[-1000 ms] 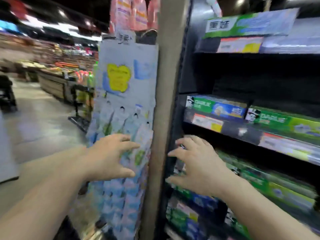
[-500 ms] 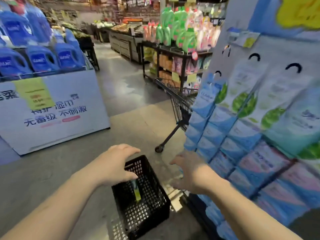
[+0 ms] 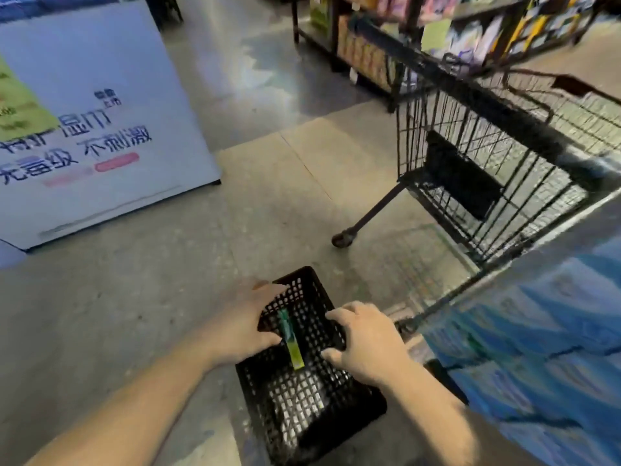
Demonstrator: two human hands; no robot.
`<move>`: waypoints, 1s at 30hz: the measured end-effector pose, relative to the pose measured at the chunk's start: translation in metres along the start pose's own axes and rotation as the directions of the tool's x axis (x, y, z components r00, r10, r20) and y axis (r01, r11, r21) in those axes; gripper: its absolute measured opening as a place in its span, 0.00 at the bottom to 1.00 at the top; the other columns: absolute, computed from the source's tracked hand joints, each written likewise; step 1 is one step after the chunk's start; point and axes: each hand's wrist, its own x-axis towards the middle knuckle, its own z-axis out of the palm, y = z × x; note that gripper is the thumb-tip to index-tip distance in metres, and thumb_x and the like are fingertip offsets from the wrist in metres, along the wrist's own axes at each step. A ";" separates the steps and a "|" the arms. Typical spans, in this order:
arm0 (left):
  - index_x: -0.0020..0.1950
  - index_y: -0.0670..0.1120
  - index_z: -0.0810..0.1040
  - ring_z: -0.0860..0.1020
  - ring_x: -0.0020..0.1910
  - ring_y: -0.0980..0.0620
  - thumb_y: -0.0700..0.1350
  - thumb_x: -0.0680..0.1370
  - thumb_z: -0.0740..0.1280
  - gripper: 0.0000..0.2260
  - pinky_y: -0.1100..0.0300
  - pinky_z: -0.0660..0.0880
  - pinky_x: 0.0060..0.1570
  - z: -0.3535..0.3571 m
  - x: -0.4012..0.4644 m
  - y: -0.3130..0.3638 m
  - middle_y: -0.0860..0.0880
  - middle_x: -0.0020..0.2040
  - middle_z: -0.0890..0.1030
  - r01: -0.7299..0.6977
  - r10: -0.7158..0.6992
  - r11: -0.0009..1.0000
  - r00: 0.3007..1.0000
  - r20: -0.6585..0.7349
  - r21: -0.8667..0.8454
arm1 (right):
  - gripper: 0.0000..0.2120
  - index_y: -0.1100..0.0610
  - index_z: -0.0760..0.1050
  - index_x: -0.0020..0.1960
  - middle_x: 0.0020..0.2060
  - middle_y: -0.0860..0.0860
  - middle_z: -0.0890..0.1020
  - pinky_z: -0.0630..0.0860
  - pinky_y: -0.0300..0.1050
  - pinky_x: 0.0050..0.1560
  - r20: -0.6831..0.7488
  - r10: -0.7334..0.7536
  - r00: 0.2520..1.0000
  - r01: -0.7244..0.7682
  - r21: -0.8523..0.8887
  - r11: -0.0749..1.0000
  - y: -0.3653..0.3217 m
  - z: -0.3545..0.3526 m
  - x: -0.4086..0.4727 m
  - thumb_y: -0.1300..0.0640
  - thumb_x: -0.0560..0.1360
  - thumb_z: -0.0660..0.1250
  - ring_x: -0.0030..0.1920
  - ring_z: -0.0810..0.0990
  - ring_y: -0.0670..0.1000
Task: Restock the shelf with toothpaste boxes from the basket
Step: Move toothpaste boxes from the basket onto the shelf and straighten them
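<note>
A black plastic mesh basket point(image 3: 312, 408) stands on the floor in front of me. One green and yellow toothpaste box point(image 3: 291, 341) lies inside it, pointing away from me. My left hand point(image 3: 247, 322) hovers over the basket's left side with spread, relaxed fingers, just left of the box. Over the right side my right hand point(image 3: 364, 341) hangs with fingers loosely spread, just right of the box. Neither hand holds anything. The toothpaste shelf is out of view.
A black wire shopping cart point(image 3: 487, 156) stands right of the basket, one wheel point(image 3: 342, 238) near it. A hanging display of blue packets point(image 3: 537, 348) fills the lower right. At left is a white promotional stand point(image 3: 100, 122). Shelves of goods point(image 3: 386, 35) line the far aisle.
My view swung from the toothpaste shelf down to the floor basket. Both hands dropped from shelf height to just above the basket, either side of the box.
</note>
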 end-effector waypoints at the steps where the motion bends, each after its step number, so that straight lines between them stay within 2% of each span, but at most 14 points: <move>1: 0.74 0.56 0.60 0.65 0.68 0.49 0.56 0.70 0.71 0.35 0.56 0.63 0.67 0.004 0.013 -0.012 0.50 0.71 0.66 0.009 -0.009 1.000 1.000 0.012 0.004 | 0.30 0.46 0.66 0.70 0.66 0.49 0.71 0.71 0.50 0.63 0.014 0.010 1.000 -0.010 0.003 1.000 0.001 0.007 0.014 0.38 0.71 0.66 0.66 0.68 0.54; 5: 0.73 0.58 0.59 0.64 0.69 0.50 0.57 0.70 0.71 0.35 0.54 0.65 0.67 0.027 0.057 -0.057 0.53 0.71 0.64 0.024 -0.025 0.999 0.998 0.053 0.023 | 0.30 0.47 0.66 0.71 0.66 0.50 0.71 0.71 0.51 0.62 0.040 0.053 0.998 -0.054 0.030 0.998 0.005 0.043 0.066 0.40 0.71 0.67 0.66 0.68 0.55; 9: 0.74 0.60 0.56 0.61 0.70 0.51 0.58 0.72 0.69 0.35 0.54 0.63 0.68 0.061 0.103 -0.109 0.55 0.72 0.62 -0.026 0.018 0.997 0.994 0.108 0.067 | 0.30 0.47 0.65 0.71 0.66 0.50 0.71 0.70 0.51 0.63 0.054 0.165 0.985 -0.169 0.098 0.981 0.010 0.101 0.115 0.42 0.72 0.67 0.66 0.69 0.54; 13: 0.75 0.58 0.56 0.63 0.70 0.51 0.56 0.72 0.71 0.36 0.55 0.63 0.68 0.105 0.153 -0.163 0.54 0.72 0.63 -0.111 0.101 0.991 0.988 0.119 0.078 | 0.30 0.47 0.62 0.73 0.66 0.50 0.70 0.72 0.51 0.62 0.084 0.264 0.961 -0.274 0.135 0.952 0.020 0.179 0.172 0.43 0.74 0.66 0.66 0.68 0.53; 19: 0.75 0.58 0.55 0.63 0.70 0.51 0.54 0.72 0.71 0.36 0.54 0.65 0.67 0.205 0.213 -0.231 0.54 0.73 0.61 -0.187 0.168 0.979 0.964 0.207 0.076 | 0.31 0.49 0.63 0.72 0.63 0.51 0.72 0.73 0.51 0.61 0.107 0.389 0.915 -0.403 0.201 0.893 0.047 0.321 0.251 0.44 0.73 0.68 0.65 0.70 0.55; 22: 0.75 0.58 0.54 0.60 0.71 0.52 0.56 0.72 0.71 0.37 0.57 0.61 0.68 0.262 0.230 -0.253 0.54 0.73 0.61 -0.230 0.204 0.968 0.954 0.220 0.097 | 0.34 0.49 0.61 0.72 0.65 0.52 0.70 0.72 0.53 0.62 0.154 0.434 0.888 -0.458 0.207 0.864 0.065 0.393 0.271 0.43 0.71 0.69 0.66 0.68 0.56; 27: 0.76 0.57 0.53 0.55 0.73 0.52 0.55 0.73 0.70 0.37 0.59 0.55 0.68 0.324 0.242 -0.275 0.53 0.74 0.59 -0.281 0.250 0.956 0.932 0.264 0.086 | 0.44 0.51 0.49 0.76 0.68 0.57 0.66 0.73 0.53 0.60 0.241 0.497 0.834 -0.540 0.167 0.825 0.080 0.489 0.292 0.39 0.70 0.70 0.66 0.68 0.60; 30: 0.75 0.58 0.53 0.55 0.73 0.52 0.55 0.72 0.70 0.37 0.58 0.57 0.69 0.338 0.248 -0.284 0.53 0.74 0.59 -0.287 0.257 0.954 0.932 0.257 0.084 | 0.40 0.52 0.50 0.76 0.67 0.58 0.67 0.74 0.56 0.58 0.256 0.568 0.782 -0.616 0.187 0.765 0.084 0.522 0.302 0.46 0.73 0.70 0.65 0.70 0.61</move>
